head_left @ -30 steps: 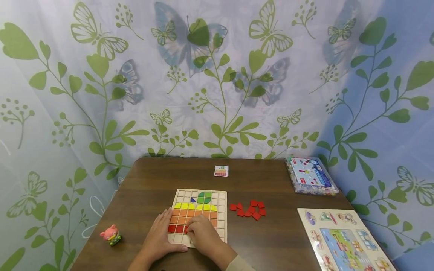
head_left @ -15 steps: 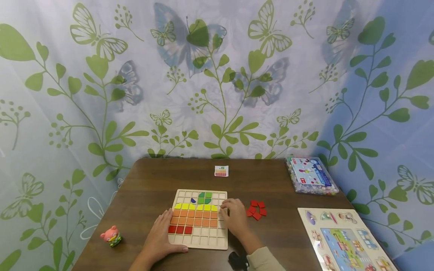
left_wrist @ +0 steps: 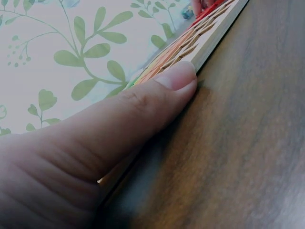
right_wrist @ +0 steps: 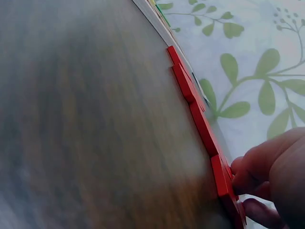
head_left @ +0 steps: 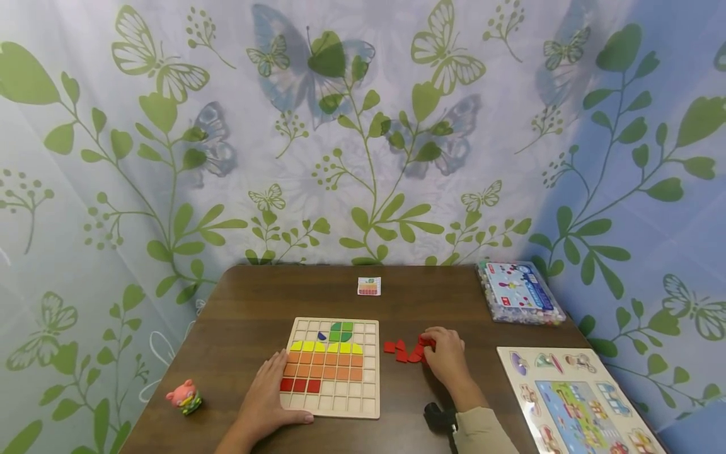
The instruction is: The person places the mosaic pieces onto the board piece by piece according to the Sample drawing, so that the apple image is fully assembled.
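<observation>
My left hand (head_left: 265, 398) rests at the near left corner of a wooden grid board (head_left: 371, 403), fingers along its left side. In the left wrist view its thumb (left_wrist: 143, 102) lies straight against the board's near edge. Three red squares (head_left: 301, 384) sit in a row below orange squares (head_left: 325, 366), yellow rounded pieces (head_left: 329, 346), green pieces (head_left: 341, 331) and a small blue piece (head_left: 321, 336). My right hand (head_left: 445, 353) is over loose red tiles (head_left: 401, 353), its bent fingertips touching the right part of the pile (right_wrist: 221, 179); I cannot tell whether one is pinched.
A small picture card (head_left: 369, 286) lies behind the board. A clear box of beads (head_left: 520, 293) stands at the back right, a wooden picture puzzle (head_left: 573, 397) in front of it. A pink toy figure (head_left: 184, 397) is at the left. A black device (head_left: 439, 417) sits at my right wrist.
My right hand let go of a red square in the lower row, left the board and moved right to the loose red tiles. My left hand stayed at the board's corner.
</observation>
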Motion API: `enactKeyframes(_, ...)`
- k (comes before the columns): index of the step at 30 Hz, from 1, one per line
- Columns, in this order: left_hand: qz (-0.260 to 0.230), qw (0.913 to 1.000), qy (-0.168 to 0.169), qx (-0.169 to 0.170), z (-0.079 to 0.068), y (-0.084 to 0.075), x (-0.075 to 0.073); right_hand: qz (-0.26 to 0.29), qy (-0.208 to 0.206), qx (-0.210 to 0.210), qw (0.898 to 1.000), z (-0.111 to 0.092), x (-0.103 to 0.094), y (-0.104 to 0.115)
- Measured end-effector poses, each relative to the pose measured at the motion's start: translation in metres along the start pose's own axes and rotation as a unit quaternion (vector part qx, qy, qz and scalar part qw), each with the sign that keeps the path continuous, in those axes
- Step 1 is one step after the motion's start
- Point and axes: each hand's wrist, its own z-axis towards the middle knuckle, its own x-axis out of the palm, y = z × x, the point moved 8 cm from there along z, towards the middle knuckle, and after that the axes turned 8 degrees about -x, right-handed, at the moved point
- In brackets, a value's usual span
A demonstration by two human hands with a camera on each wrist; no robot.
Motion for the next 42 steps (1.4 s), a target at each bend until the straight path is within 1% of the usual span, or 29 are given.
enactKeyframes(9,-0.002,1.0,-0.003,0.004,-0.001,0.0,-0.001,-0.013,-0.007,-0.024,1.0,-0.001,-0.003,0.005)
enactKeyframes(13,0.0,1.0,-0.003,0.004,-0.001,0.0,-0.001,-0.009,-0.017,-0.028,0.999,-0.002,-0.005,0.006)
enactKeyframes(16,-0.002,0.9999,-0.008,0.009,0.0,-0.002,0.0,0.002,-0.035,-0.033,0.999,-0.001,-0.009,0.009)
enactKeyframes(20,-0.003,0.9998,-0.014,0.012,0.0,-0.003,0.001,0.024,-0.068,-0.057,0.996,-0.003,-0.012,0.021)
enactKeyframes(22,-0.002,0.9998,-0.019,0.012,-0.001,-0.002,0.001,0.037,-0.076,-0.073,0.994,-0.004,-0.009,0.032)
enactKeyframes(24,-0.004,0.9997,-0.021,0.01,-0.001,-0.001,0.0,0.044,-0.076,-0.093,0.992,-0.005,-0.002,0.046)
enactKeyframes(29,-0.003,0.9998,-0.016,0.007,-0.002,-0.001,-0.002,0.07,-0.038,-0.125,0.989,-0.01,0.018,0.085)
enactKeyframes(32,0.002,0.9999,-0.011,0.006,-0.001,-0.001,-0.001,0.094,-0.003,-0.13,0.987,-0.015,0.029,0.107)
enactKeyframes(36,0.001,1.0,-0.008,0.005,-0.001,-0.001,-0.001,0.122,0.036,-0.158,0.979,-0.021,0.044,0.136)
enactKeyframes(38,0.002,1.0,-0.006,0.005,0.0,-0.001,-0.001,0.134,0.052,-0.177,0.974,-0.024,0.052,0.15)
enactKeyframes(42,0.004,0.9999,-0.006,0.009,0.0,0.0,0.001,0.14,0.099,-0.213,0.962,-0.032,0.069,0.178)
